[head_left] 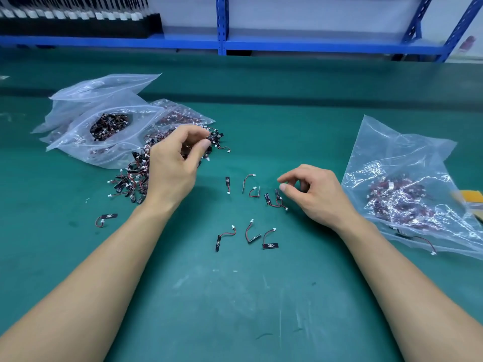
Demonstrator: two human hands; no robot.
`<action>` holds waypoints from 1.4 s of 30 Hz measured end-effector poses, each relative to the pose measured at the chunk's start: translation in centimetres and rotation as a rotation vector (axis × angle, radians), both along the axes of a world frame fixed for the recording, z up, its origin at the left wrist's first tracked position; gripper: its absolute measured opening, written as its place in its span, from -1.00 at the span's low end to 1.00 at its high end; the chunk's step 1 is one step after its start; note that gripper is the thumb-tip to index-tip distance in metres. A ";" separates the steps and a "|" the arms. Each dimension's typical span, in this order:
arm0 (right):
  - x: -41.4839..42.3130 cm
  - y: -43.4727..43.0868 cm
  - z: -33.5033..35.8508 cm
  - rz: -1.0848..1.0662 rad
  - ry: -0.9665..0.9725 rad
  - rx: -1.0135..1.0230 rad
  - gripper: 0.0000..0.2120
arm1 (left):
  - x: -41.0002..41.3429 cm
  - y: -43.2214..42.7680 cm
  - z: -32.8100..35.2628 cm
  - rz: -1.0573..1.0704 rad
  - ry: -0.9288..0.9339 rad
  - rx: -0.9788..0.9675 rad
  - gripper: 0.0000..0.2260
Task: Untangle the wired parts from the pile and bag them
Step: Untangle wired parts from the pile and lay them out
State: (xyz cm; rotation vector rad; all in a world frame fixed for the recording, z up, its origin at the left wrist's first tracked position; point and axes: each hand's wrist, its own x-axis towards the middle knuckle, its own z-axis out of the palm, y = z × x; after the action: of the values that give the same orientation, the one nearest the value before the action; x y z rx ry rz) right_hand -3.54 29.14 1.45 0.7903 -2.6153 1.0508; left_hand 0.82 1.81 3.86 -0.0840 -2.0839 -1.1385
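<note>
On table (235,304) | left hand (170,165) pinches pile (130,180) | right hand (315,195) loose, empty | left bag (75,143), right bag (386,152) hold wired parts (109,124)

Pile (130,178) left, beside open bags (78,121); loose parts (270,246) centre; filled bag (407,194) right; all on table (235,309).

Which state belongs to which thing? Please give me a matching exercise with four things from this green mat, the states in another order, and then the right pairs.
Things
1. left hand
2. right hand
3. right bag
4. lone part

States
A. lies by itself, left of the left forearm
B. pinches wired parts at the pile
C. holds many parts, near the right edge of the mat
D. fingers curled beside two loose parts, nothing held

Pairs: 1-B, 2-D, 3-C, 4-A
</note>
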 end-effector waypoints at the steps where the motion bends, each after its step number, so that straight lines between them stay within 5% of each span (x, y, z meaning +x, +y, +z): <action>1: 0.0 0.0 0.0 -0.003 0.007 -0.007 -0.91 | 0.5 0.8 0.2 -0.089 -0.031 0.099 -0.86; 4: 0.1 0.0 0.2 -0.006 0.019 -0.024 -0.91 | 2.2 2.9 0.4 -0.320 -0.131 0.259 -0.79; 9: 0.1 -0.1 0.3 -0.009 0.017 -0.010 -0.91 | 4.4 6.0 0.2 -0.542 -0.301 0.263 -0.86; 20: 0.1 -0.1 0.1 0.004 -0.024 -0.002 -0.92 | 5.0 8.9 -1.2 -0.575 -0.312 -0.322 -0.90; 25: -0.1 -0.2 -0.1 -0.004 -0.004 -0.008 -0.92 | 2.8 4.5 -1.2 -0.221 -0.220 -0.403 -0.87; 32: 0.0 -0.2 -0.1 0.002 -0.004 -0.016 -0.91 | -0.7 -3.1 -2.2 0.320 -0.401 -0.794 -0.66; 42: -0.1 -0.2 -0.2 0.004 -0.006 -0.017 -0.90 | -1.7 -2.9 -2.1 0.388 -0.404 -0.893 -0.85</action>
State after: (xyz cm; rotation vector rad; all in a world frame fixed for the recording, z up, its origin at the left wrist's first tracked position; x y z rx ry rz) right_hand -3.64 28.98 1.20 0.7898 -2.6075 1.0774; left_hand -0.92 -1.10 1.74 0.1334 -2.6643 0.0693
